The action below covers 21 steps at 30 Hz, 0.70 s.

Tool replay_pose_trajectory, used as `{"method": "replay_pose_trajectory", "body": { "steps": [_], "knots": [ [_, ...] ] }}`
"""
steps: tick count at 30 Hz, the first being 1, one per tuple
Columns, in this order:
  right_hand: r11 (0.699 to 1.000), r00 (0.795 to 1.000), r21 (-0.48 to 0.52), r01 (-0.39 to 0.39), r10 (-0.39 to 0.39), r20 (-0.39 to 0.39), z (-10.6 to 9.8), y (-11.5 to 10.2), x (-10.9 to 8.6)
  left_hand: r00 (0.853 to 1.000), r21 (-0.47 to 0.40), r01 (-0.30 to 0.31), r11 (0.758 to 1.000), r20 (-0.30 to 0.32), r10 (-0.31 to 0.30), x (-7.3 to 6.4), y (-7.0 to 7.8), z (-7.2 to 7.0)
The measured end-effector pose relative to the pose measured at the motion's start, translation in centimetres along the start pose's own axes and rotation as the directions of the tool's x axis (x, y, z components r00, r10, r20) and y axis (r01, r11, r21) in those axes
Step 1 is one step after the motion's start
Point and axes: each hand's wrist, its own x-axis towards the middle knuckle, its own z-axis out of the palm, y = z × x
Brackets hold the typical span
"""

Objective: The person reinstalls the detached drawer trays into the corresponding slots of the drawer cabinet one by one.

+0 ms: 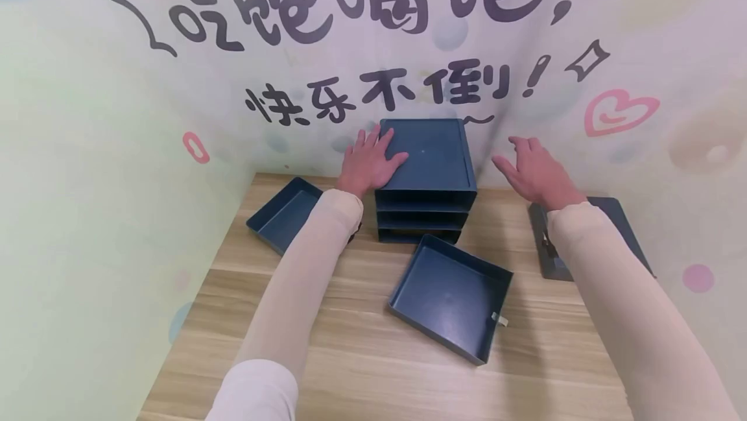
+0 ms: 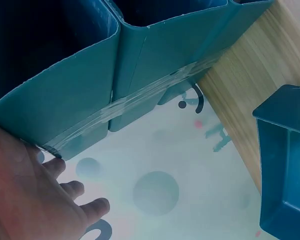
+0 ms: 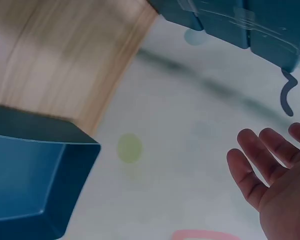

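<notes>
A dark blue desktop drawer cabinet (image 1: 428, 152) stands at the back of the table, its front slots without drawers. My left hand (image 1: 369, 165) rests on its upper left edge, fingers spread and thumb across the top. In the left wrist view, clear tape (image 2: 125, 102) runs along the cabinet's side, close to the fingers. To the right of the cabinet, my right hand (image 1: 538, 174) hovers in the air with relaxed fingers and holds nothing. The right wrist view shows that hand (image 3: 285, 185) apart from the cabinet's taped side (image 3: 275, 30).
One blue drawer (image 1: 446, 298) lies tilted before the cabinet, a small pale tab (image 1: 499, 319) on its edge. Another drawer (image 1: 286, 216) sits at the left, partly behind my left arm. A third blue piece (image 1: 621, 226) lies under my right forearm. A printed wall (image 1: 373, 84) rises behind the table.
</notes>
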Motion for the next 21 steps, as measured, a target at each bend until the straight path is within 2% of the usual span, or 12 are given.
{"method": "replay_pose_trajectory", "body": {
  "steps": [7, 15, 21],
  "knots": [
    [1.000, 1.000, 0.026, 0.004, -0.004, -0.015, 1.2, 0.9, -1.2, 1.000, -0.047, 0.002, 0.999, 0.000, -0.002, -0.3, 0.1, -0.1],
    [0.996, 0.999, 0.078, 0.034, -0.033, -0.017, 2.8, 1.5, -2.9, 1.000, -0.038, 0.013, 0.999, 0.017, -0.012, -0.3, 0.1, -0.1],
    [0.987, 0.995, 0.133, 0.092, -0.087, -0.045, 5.1, 2.9, -5.0, 1.000, -0.036, 0.015, 0.999, 0.019, -0.014, -0.2, 0.3, 0.0]
  ]
}}
